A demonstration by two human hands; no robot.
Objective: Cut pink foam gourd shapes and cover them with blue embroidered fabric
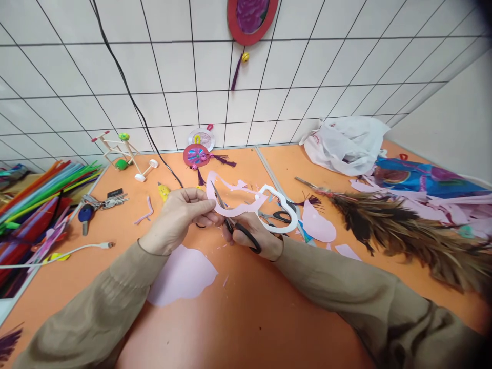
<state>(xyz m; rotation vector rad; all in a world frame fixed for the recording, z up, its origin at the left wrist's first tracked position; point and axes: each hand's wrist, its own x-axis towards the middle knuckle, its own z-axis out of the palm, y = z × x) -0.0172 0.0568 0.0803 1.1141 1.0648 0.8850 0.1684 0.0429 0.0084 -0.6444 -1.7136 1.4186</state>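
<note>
My left hand (184,215) pinches the left end of a pink paper cutout (246,207), a thin curvy outline with open middles whose right loop looks white. Black-handled scissors (249,237) sit in my right hand (253,236), its fingers wrapped around the handles. Their blades point up and left, touching or crossing the strip beside my left fingertips; whether they bite into it I cannot tell. Below my left wrist a larger pale pink paper piece (184,277) lies on the orange table (246,328). A second pair of scissors (282,217) lies behind the cutout, partly covered.
Pink scraps (318,223) and a brown feather duster (384,225) lie to the right, a white plastic bag (346,146) behind them. On the left are keys (107,201), a white cable (77,249) and colourful pipe cleaners (42,205). Round tasselled ornaments (197,155) stand by the tiled wall.
</note>
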